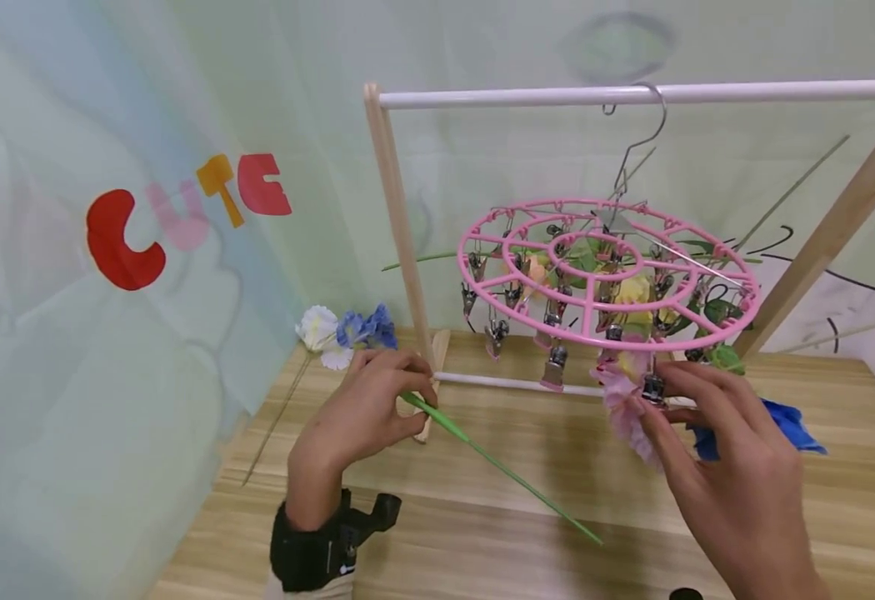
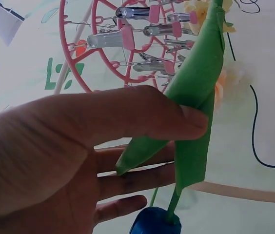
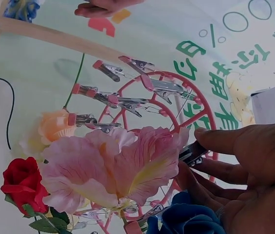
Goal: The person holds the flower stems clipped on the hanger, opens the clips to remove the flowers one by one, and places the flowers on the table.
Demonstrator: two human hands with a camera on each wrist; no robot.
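Observation:
My left hand (image 1: 407, 392) pinches the green stem (image 1: 497, 467) of a blue artificial flower (image 1: 368, 328) just above the wooden table (image 1: 482, 542). In the left wrist view the thumb (image 2: 142, 114) presses a green leaf (image 2: 196, 92) against the fingers. My right hand (image 1: 655, 400) pinches a metal clip (image 1: 652, 388) that hangs from the pink round clip hanger (image 1: 610, 337). A pink flower (image 1: 623, 408) sits at that clip; the right wrist view shows the pink flower (image 3: 113, 170) beside the clip (image 3: 193, 152). Another blue flower (image 1: 793, 425) lies close under the right palm.
The hanger hooks on a white rod (image 1: 707, 92) of a wooden frame (image 1: 400, 225). Several flowers hang from its clips, among them a red rose (image 3: 23, 183) and a peach one (image 3: 54, 126). A white flower (image 1: 319, 327) lies at the table's far left. Black cables (image 1: 857, 283) trail at the right.

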